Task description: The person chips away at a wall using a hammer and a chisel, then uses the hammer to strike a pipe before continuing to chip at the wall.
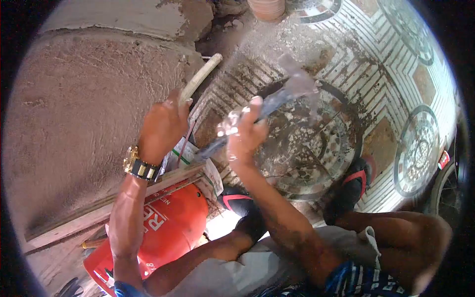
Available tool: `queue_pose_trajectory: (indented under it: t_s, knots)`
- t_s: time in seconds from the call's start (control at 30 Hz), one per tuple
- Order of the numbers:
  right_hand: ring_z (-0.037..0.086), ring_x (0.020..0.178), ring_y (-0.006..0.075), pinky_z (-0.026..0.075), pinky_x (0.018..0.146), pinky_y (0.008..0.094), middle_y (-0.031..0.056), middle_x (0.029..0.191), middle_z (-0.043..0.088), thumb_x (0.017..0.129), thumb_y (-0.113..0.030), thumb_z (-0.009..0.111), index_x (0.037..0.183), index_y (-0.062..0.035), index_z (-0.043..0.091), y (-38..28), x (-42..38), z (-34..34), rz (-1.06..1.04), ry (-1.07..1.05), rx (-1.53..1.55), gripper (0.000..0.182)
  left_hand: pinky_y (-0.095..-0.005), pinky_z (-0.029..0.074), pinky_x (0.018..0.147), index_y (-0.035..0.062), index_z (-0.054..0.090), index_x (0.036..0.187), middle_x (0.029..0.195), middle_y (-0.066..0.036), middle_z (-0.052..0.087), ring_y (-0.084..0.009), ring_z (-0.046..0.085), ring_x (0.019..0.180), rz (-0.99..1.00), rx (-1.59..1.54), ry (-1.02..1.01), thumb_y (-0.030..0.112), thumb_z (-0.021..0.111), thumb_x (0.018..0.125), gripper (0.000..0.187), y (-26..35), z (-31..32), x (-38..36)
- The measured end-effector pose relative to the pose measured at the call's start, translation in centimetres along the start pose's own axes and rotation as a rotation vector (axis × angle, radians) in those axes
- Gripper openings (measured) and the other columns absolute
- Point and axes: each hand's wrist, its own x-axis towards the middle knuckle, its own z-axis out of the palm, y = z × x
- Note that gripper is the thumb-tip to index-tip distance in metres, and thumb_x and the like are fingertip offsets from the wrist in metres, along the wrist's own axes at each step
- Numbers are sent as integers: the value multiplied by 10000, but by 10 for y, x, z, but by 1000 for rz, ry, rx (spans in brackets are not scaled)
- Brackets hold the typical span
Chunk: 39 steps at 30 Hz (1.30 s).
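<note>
My left hand (166, 123) is wrapped round a pale, slightly curved stick (202, 75), which sticks up past the fist beside the plastered surface. In my right hand (247, 133) is a claw hammer (299, 83), gripped by its dark handle; the head points away over the patterned floor and is blurred by motion. Stick and hammer are apart. The lower end of the stick is hidden by my left fist.
A rough plastered slab (99, 104) fills the left, with a wooden board (74, 228) along its near edge. Below it stands a red bucket-like container (180, 215). Rubble and dust lie on the tiled floor (381, 106). A clay pot (267, 9) stands at the back.
</note>
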Motion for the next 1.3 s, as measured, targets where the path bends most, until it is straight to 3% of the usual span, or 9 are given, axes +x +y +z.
queue_pose_trajectory:
  t_s: [0.07,0.13,0.33,0.37,0.47,0.7,1.1,1.2,1.3]
  knots:
    - [438,365,127,371,320,292,-5,548,431,966,-383,524,825,-67,431,29,16,-15,65,-165,-557,358,-472,497,515,-35,574,1082,684,-250,618,-412,625,614,22,12,4,283,541,929,354,-3,4,1]
    - [432,364,126,370,321,291,1,547,432,965,-388,525,812,-63,425,8,22,-9,274,-93,-464,373,-478,503,523,-24,567,1064,679,-240,624,-411,628,621,52,47,3,286,538,925,340,-6,3,3]
    - [432,379,122,372,336,293,9,536,422,975,-386,515,791,-75,424,-7,8,-3,18,76,68,372,-503,494,549,-15,576,1096,720,-273,617,-438,622,655,-42,-19,-57,280,531,934,339,3,-4,2]
    - [432,389,120,376,349,291,4,532,418,980,-386,505,781,-87,420,13,4,-3,-108,15,-21,369,-503,491,539,-18,572,1058,705,-261,619,-428,623,646,-5,0,-7,275,529,932,322,-2,1,2]
    - [434,396,118,372,349,289,3,542,424,980,-384,503,823,-90,400,32,25,-9,257,-183,-468,349,-506,491,536,-21,565,1023,693,-253,618,-418,624,638,28,-6,-13,260,519,932,299,-1,-1,6]
    - [382,363,133,333,338,308,11,533,401,976,-333,496,829,-99,373,-38,22,8,143,-13,-118,302,-492,493,514,-34,551,1174,692,-274,613,-430,621,616,3,55,-25,304,525,942,411,-4,12,6]
    - [444,373,119,381,336,302,7,545,449,952,-335,567,822,-64,424,-47,35,5,131,-257,-596,333,-428,489,442,8,587,1073,629,-194,611,-378,611,528,168,348,72,305,510,950,331,-4,18,4]
    - [488,418,136,411,384,314,30,561,488,940,-356,576,822,-36,475,-56,43,10,72,-339,-781,356,-446,474,460,-8,599,1030,638,-216,597,-395,598,557,-158,-54,124,288,501,954,321,7,26,5]
    - [553,521,169,456,500,344,73,600,543,923,-405,579,847,-1,541,-66,50,21,-146,-393,-1019,413,-476,445,485,-35,566,1070,645,-253,574,-420,585,588,-147,-272,167,281,495,955,344,6,42,3]
